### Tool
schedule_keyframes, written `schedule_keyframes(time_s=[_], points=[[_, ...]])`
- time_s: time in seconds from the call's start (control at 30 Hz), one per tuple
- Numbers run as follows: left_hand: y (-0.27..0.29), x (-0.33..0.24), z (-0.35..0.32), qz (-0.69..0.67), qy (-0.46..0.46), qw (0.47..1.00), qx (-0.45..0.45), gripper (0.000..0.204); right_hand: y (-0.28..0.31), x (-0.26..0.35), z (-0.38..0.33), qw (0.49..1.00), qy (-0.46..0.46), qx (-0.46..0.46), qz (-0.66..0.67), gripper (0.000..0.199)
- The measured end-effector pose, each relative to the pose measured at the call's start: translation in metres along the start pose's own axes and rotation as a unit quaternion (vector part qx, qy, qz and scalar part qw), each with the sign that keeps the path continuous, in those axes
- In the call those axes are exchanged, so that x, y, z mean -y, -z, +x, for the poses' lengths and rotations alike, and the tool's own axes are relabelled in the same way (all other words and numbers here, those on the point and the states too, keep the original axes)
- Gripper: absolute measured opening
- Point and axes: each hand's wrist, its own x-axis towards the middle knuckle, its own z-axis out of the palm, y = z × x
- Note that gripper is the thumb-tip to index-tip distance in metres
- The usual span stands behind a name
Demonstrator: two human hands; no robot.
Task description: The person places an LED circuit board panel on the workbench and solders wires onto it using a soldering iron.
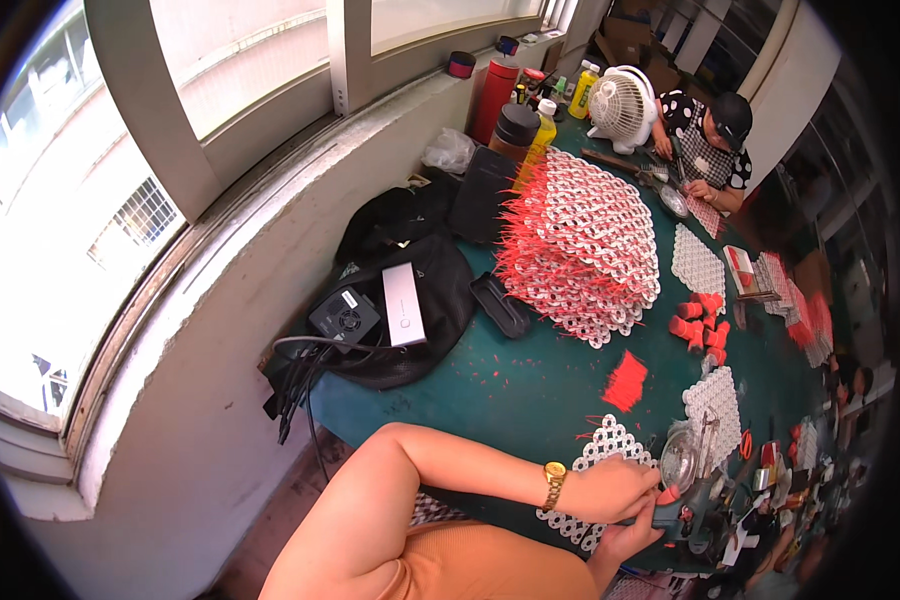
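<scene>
Daylit curved window (120,180) above white sill wall (200,400), beside green table (510,380).

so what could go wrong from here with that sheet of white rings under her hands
The sheet of white rings juts over the table edge beneath the left hand, so it may slip off. The tall stack of ring sheets leans and might topple. Loose orange caps could roll away.

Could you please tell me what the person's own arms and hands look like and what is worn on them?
Both arms are bare, with no sleeves showing. The left hand has a gold-coloured wristwatch at its wrist. The right hand wears no glove; its wrist is hidden. An orange top shows below the arms.
</scene>
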Motion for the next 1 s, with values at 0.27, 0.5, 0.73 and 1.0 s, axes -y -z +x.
schedule_keyframes(time_s=[0.27,0.5,0.73,1.0], points=[[-0.026,0.008,-0.017,0.034,0.05,0.997,0.056,0.022,0.013,-0.01,-0.004,0.998,-0.029,0.044,0.039,0.046],[-0.022,0.011,-0.019,0.052,-0.004,0.994,0.098,0.021,0.028,-0.008,-0.015,0.999,-0.011,0.027,-0.041,0.045],[-0.03,0.028,-0.025,0.073,-0.017,0.983,0.169,0.019,0.044,-0.014,-0.034,0.996,-0.024,0.012,-0.09,0.045],[-0.028,0.026,-0.023,-0.056,0.042,0.989,0.128,0.018,0.039,-0.003,-0.04,0.998,-0.02,0.012,-0.061,0.042]])
